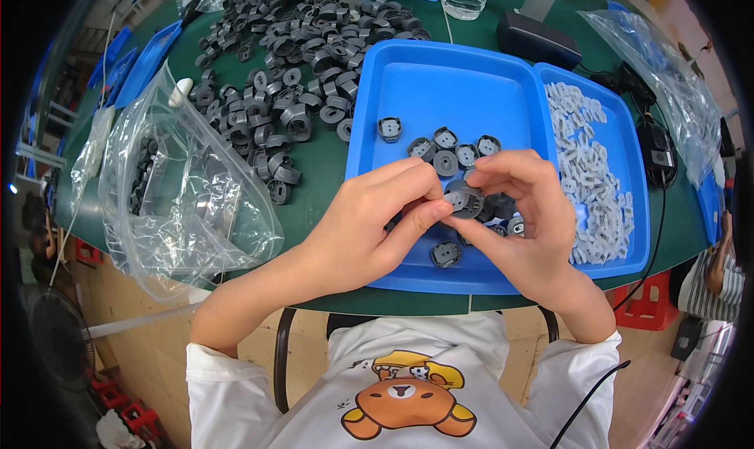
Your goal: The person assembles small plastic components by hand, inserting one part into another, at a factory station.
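Over the larger blue tray, a dark grey round plastic housing is held up between both hands. My left hand pinches at its left side with thumb and index finger. My right hand curls round the other side, thumb below and fingers above. Whether a small piece sits between the left fingertips is hidden. Several similar grey housings with light inserts lie in the tray behind the hands, and one more lies in front of them.
A narrower blue tray on the right holds many small whitish plastic pieces. A large heap of grey housings covers the back left of the green table. Clear plastic bags lie left. A black box and cables are back right.
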Tool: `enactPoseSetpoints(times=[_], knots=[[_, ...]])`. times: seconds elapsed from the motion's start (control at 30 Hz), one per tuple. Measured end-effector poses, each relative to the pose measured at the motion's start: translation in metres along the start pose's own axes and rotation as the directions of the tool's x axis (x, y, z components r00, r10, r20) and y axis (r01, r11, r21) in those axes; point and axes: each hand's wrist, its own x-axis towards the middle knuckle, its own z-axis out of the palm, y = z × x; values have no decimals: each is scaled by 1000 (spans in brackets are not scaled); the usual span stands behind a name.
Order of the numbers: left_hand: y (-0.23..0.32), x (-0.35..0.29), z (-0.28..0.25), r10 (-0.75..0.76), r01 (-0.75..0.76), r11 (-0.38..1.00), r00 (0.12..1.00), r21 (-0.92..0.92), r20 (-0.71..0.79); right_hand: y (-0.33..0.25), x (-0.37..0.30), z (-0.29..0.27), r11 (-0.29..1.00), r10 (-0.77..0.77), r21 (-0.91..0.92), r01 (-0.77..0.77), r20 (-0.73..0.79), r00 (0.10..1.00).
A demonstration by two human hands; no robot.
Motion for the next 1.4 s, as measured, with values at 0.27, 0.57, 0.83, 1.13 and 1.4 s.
enactPoseSetpoints(times=[0.27, 0.57, 0.83, 1.13, 1.4], knots=[[0, 3, -4, -278, 306, 904, 951, -298, 135, -1, 0, -1, 997, -42, 67, 43, -14, 999], [-3, 5, -5, -345, 428, 569, 899, -702, 269, -1, 0, 0, 992, -120, 45, 120, -9, 993], [-2, -2, 13, -245, 191, 790, 969, -582, -15, 2, 1, 0, 982, -186, 27, 186, -11, 982], [4, 2, 6, -180, 110, 843, 980, -526, -83, -1, 0, -2, 993, 69, 101, -65, -32, 997], [-4, 1, -4, 81, -88, 993, 993, -74, -84, -8, 5, -9, 729, 284, 567, -385, 261, 923]])
